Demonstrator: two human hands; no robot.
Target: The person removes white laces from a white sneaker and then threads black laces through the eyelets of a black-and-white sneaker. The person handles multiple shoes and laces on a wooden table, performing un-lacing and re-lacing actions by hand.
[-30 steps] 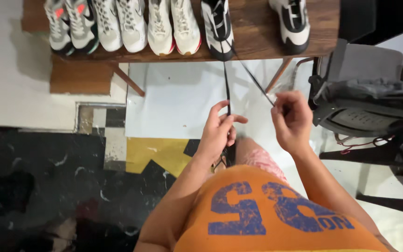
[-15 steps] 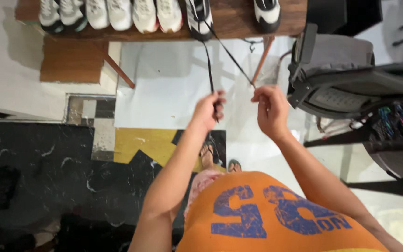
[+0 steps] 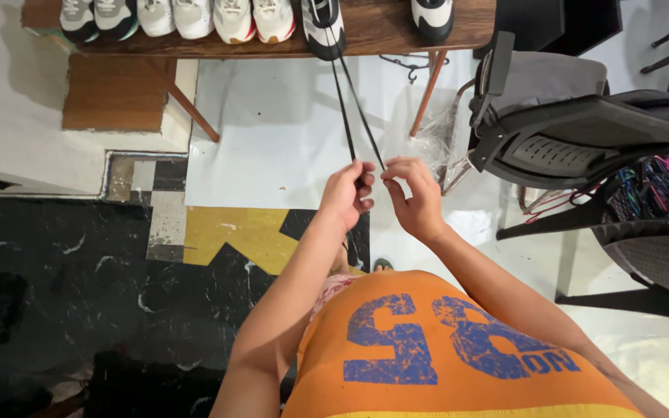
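Hands pulling two black lace ends taut from a shoe on the far table.

Lacing looks well along but unfinished: the black-and-white sneaker (image 3: 324, 27) sits at the near edge of the wooden table (image 3: 381, 31), and both ends of its black lace (image 3: 348, 116) run down from it, drawn straight and not yet tied. The left hand (image 3: 346, 197) pinches one end between thumb and bent fingers, the rest curled in. The right hand (image 3: 414, 197), just beside it, pinches the other end at its fingertips, fingers pressed close. More sneakers (image 3: 195, 15) line the table to the left; a grey chair (image 3: 574, 116) stands at right.
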